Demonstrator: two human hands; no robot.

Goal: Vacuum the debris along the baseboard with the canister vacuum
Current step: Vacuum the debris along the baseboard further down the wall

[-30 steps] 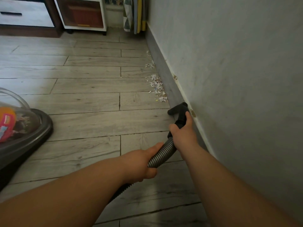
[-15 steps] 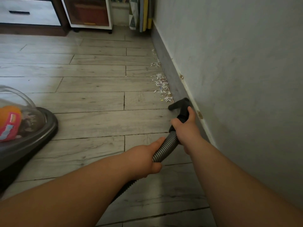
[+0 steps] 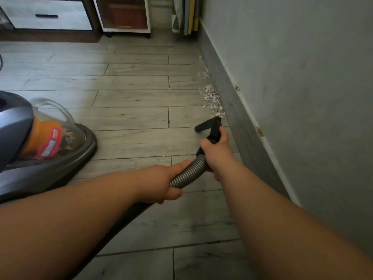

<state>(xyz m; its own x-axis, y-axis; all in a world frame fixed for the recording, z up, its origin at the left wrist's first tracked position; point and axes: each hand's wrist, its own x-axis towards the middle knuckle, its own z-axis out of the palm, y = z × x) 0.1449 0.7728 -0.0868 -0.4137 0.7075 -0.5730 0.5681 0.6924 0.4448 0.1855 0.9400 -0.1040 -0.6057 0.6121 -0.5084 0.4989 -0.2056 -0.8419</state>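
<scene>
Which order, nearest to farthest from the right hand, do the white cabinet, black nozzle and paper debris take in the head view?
1. Black nozzle, just ahead of the right hand.
2. Paper debris, beyond it, beside the baseboard.
3. White cabinet, far end.

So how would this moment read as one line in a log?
step: vacuuming along baseboard | right hand: grips nozzle | left hand: grips hose | nozzle: at debris edge

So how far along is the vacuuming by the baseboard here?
Early-to-middle. No scraps show along the baseboard behind the nozzle. In hand: right hand grips the nozzle's neck, left hand holds the hose, nozzle tip at the nearest scraps. Left: the main debris pile and a smaller cluster farther along.
</scene>
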